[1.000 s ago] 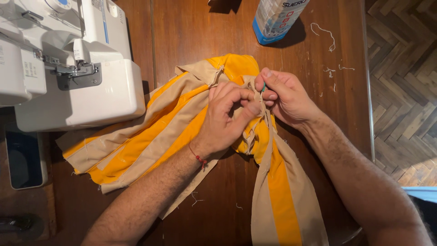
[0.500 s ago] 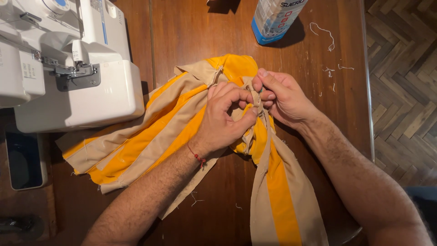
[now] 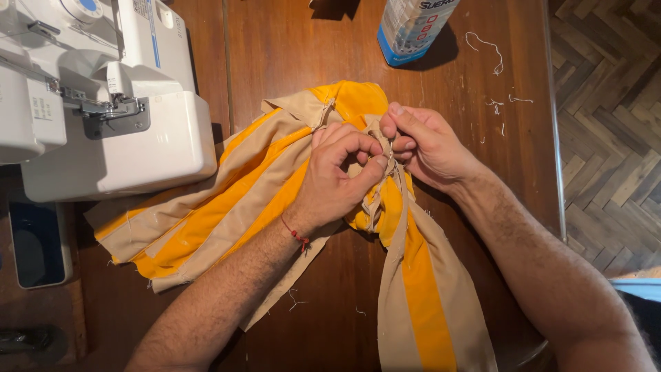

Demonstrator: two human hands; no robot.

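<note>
Two bare hands work a bunched piece of striped cloth [image 3: 227, 207] on a dark, polished wooden table [image 3: 289, 48]. The fabric, a matte woven cotton in alternating tan and bright orange bands with frayed raw edges, lies at the table's middle, one end fanning toward the left, the other trailing down to the near edge. The left hand [image 3: 337, 176] curls over the gathered centre, thumb and forefinger pressed together on a narrow tan fold; a thin red cord circles its wrist. The right hand [image 3: 427, 145] meets it from the other side, fingertips pinching the same fold, so that the two hands touch (what lies between the fingertips is too small to tell). To the left stands a white, glossy plastic sewing machine [image 3: 103, 103] with a metal presser foot, its base touching the cloth's edge. A blue-based plastic bottle [image 3: 413, 31] stands at the far side, and short white thread scraps [image 3: 492, 52] lie scattered near it. Herringbone parquet floor [image 3: 606, 138] shows at right.
</note>
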